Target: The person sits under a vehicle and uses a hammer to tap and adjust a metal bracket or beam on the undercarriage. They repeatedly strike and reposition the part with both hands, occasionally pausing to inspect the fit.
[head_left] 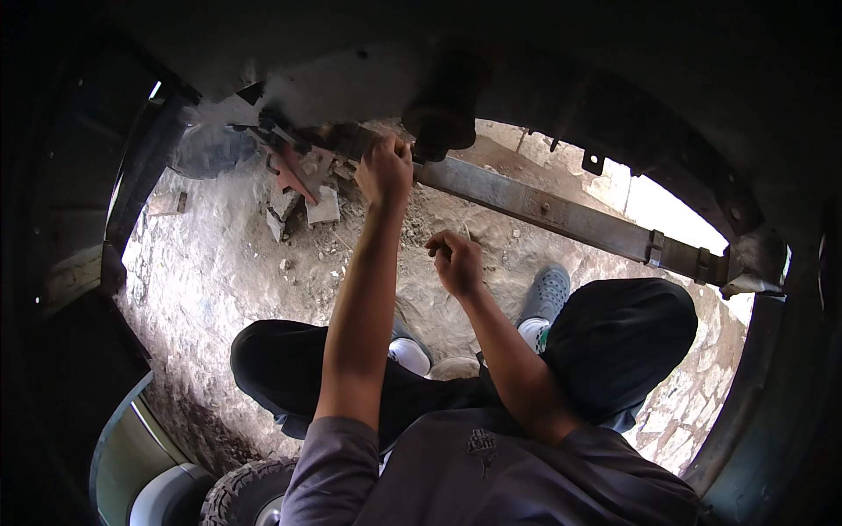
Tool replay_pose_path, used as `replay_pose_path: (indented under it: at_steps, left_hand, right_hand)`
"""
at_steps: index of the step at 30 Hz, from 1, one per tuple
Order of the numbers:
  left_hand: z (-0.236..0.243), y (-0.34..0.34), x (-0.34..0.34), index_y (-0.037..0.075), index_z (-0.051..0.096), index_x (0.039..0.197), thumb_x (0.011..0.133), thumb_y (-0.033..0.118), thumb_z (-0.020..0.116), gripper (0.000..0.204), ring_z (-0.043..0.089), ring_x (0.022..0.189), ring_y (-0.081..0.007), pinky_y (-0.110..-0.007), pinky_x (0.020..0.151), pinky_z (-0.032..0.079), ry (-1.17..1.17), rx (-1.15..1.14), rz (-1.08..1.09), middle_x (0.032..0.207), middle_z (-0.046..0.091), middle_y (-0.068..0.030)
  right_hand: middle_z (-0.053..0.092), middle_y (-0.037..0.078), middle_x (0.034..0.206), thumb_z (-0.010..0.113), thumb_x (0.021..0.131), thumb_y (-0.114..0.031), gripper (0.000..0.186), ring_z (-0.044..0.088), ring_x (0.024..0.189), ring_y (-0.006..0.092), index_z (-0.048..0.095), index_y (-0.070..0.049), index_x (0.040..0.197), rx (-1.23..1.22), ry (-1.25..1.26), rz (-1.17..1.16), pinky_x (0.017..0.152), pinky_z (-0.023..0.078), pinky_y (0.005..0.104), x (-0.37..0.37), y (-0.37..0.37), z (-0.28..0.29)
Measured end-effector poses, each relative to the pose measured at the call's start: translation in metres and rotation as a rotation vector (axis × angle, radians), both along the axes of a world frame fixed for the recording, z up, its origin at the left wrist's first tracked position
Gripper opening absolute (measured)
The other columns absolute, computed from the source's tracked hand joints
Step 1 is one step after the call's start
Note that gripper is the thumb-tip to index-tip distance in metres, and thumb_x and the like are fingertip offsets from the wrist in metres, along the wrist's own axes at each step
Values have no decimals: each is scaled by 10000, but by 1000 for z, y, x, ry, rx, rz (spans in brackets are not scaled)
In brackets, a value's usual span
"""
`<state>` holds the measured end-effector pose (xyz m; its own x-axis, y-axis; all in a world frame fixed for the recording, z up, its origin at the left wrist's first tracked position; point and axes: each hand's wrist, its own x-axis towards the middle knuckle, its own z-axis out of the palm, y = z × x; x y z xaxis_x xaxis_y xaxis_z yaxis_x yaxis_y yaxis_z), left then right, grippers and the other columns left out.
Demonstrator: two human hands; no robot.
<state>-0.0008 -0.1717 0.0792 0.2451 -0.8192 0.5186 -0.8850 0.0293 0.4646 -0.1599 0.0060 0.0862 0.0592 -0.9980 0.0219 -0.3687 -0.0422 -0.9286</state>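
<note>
My left hand [385,169] is raised, its fingers closed beside the near end of a long metal bar [548,207]. Whatever sits between those fingers is hidden from me. Just to the right of them hangs a dark cylindrical part [441,123]. Lower down, my right hand [457,265] hovers above the dirt with loosely bent fingers that stand apart, and I see nothing in it. The bar runs rightward and carries a clamp-like band [655,248] near its far end.
A dark vehicle underside frames the view overhead. Reddish metal pieces [294,175] and a broken grey block [324,204] are at upper left, over rubble. A bracket with a hole [594,162] hangs at upper right. A knobbly tyre [248,494] stands at lower left.
</note>
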Motion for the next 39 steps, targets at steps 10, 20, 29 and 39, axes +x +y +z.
replay_pose_path:
  at_steps: [10,20,29,39]
  left_hand:
    - [50,23,-21,174,638,790,852,206,799,176,718,748,-315,-481,602,551,-112,-159,24,906,690,-8]
    - [50,35,-16,163,639,806,859,175,771,143,719,754,-332,-482,609,560,-47,-40,-82,857,676,-42]
    - [51,18,-28,171,655,805,872,192,776,139,722,787,-348,-506,641,562,-72,42,-47,891,700,-50]
    - [8,-6,-8,167,677,794,820,233,861,198,725,838,-326,-500,672,558,35,70,24,894,709,-32]
  right_hand:
    - [774,127,918,604,892,25,205,775,873,266,751,-58,1009,53,6,7,818,595,379,-3,6,-5]
    - [768,135,898,594,887,28,208,768,850,288,747,-61,995,20,13,16,796,592,390,1,7,-10]
    - [769,142,881,598,877,23,206,771,839,288,756,-49,989,35,49,-7,797,595,391,-3,8,-12]
    - [773,135,900,609,895,-2,198,771,860,294,752,-61,1020,60,41,24,827,593,396,-9,11,-13]
